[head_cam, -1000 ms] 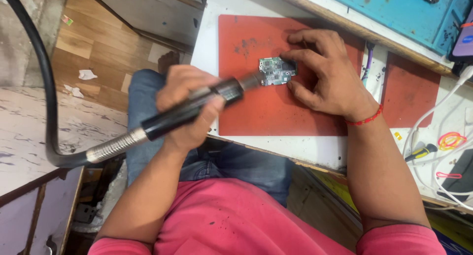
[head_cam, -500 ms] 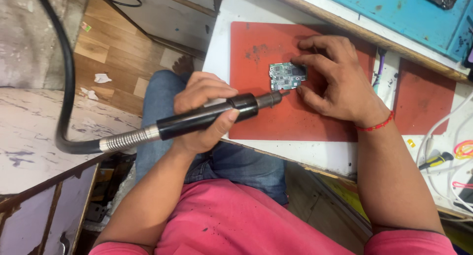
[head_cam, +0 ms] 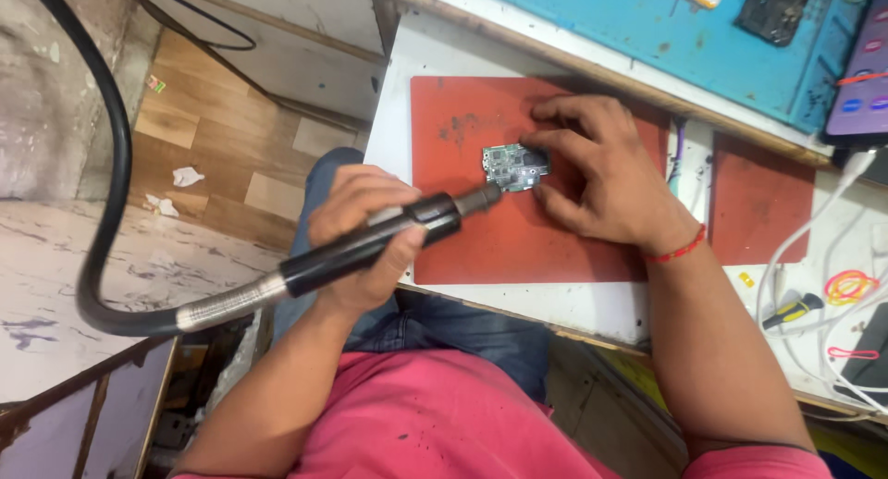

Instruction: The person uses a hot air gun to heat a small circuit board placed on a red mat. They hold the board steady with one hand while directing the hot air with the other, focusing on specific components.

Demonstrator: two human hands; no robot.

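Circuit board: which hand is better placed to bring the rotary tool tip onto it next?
Left. The left hand already grips the rotary handpiece, its tip right at the circuit board edge. The right hand is pinning the board on the red mat, so it is likely best kept there.

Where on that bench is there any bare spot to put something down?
The near strip of the big red mat, below the circuit board and beside the right hand, is bare. So is the small red mat. The white bench edge is bare too. The right end is crowded with white cables and a screwdriver.
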